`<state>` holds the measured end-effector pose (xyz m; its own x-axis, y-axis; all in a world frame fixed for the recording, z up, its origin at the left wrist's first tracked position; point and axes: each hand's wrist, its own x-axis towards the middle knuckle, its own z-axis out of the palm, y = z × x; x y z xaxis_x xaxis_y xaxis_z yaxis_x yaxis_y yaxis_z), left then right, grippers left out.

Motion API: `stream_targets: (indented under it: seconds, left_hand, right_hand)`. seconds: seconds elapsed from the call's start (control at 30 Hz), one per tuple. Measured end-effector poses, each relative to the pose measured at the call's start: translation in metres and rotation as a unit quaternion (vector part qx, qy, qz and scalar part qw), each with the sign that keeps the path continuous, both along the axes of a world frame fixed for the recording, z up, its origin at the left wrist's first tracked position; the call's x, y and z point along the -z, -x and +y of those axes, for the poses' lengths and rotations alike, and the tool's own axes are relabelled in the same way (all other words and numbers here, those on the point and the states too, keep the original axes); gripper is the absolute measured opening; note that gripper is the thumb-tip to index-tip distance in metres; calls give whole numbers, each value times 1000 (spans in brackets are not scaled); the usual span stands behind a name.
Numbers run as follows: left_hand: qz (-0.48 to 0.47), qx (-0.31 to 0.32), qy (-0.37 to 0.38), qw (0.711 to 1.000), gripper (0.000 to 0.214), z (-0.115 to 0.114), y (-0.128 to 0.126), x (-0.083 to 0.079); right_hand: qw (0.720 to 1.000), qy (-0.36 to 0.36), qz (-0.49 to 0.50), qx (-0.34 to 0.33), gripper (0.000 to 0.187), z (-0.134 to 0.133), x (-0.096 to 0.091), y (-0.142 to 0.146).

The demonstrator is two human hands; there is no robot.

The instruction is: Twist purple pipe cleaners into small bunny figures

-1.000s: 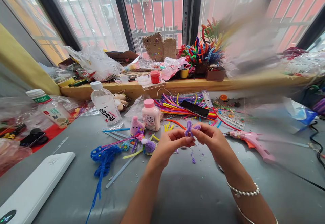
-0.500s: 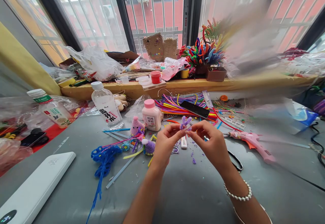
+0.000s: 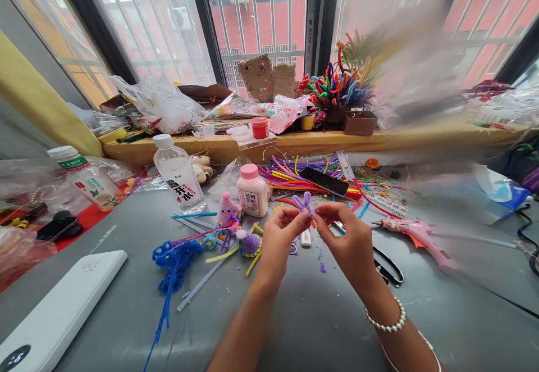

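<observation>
A small purple pipe-cleaner piece with upright loops (image 3: 304, 201) is held above the table, in front of the pipe-cleaner bundle. My left hand (image 3: 281, 238) pinches it from the left between thumb and fingertips. From the right, my right hand (image 3: 346, 236) pinches at its edge; the fingertips partly cover that side. Below the hands lie purple fluff scraps (image 3: 322, 267) and a small white block (image 3: 306, 238). Left of my left hand are a purple pipe-cleaner figure (image 3: 249, 243) and a pink figure (image 3: 228, 210). Black-handled pliers (image 3: 389, 268) lie partly behind my right wrist.
A pink glue gun (image 3: 421, 238) lies at the right with its cord trailing. A pink-capped bottle (image 3: 252, 192) and a water bottle (image 3: 179, 178) stand behind. A phone (image 3: 323, 183) rests on the pipe cleaners (image 3: 278, 176). Blue yarn-like strands (image 3: 177, 265) and a white power bank (image 3: 63, 316) lie left.
The purple piece has turned, so its loops now spread more openly. My right hand has shifted slightly left and downward, with its wrist nearer the middle. My left hand still pinches the piece.
</observation>
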<state>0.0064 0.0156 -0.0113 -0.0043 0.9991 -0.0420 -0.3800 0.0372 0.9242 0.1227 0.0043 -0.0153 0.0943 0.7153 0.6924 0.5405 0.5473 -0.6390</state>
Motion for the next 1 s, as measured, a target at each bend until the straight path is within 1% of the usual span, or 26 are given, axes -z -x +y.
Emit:
stream_targets:
  seconds: [0.13, 0.27, 0.37, 0.5, 0.57, 0.63, 0.77, 0.9, 1.0]
  left_hand:
    - [-13, 1, -15, 1000, 24, 0, -2, 3]
    - [14, -14, -30, 999, 23, -1, -3, 3]
    - [29, -15, -32, 999, 23, -2, -4, 3]
    - [23, -14, -39, 999, 22, -4, -6, 5]
    - [23, -15, -43, 999, 21, -4, -7, 5]
    - [21, -20, -43, 999, 20, -4, -7, 6]
    - [8, -29, -33, 999, 20, -3, -7, 5]
    - [-9, -22, -22, 999, 19, -3, -7, 6]
    - [-4, -23, -26, 999, 19, -2, -6, 7]
  right_hand:
    - [998, -40, -39, 9, 12, 0, 1, 0]
    - [993, -69, -91, 20, 17, 0, 2, -1]
    - [988, -83, -127, 42, 18, 0, 4, 0]
    - [977, -113, -165, 78, 17, 0, 6, 1]
    - [972, -121, -182, 84, 17, 1, 6, 2]
    - [971, -127, -185, 78, 17, 1, 6, 2]
    - [973, -149, -150, 87, 14, 2, 9, 1]
    - [974, -142, -159, 76, 11, 2, 10, 0]
    - [973, -140, -168, 72, 10, 2, 9, 0]
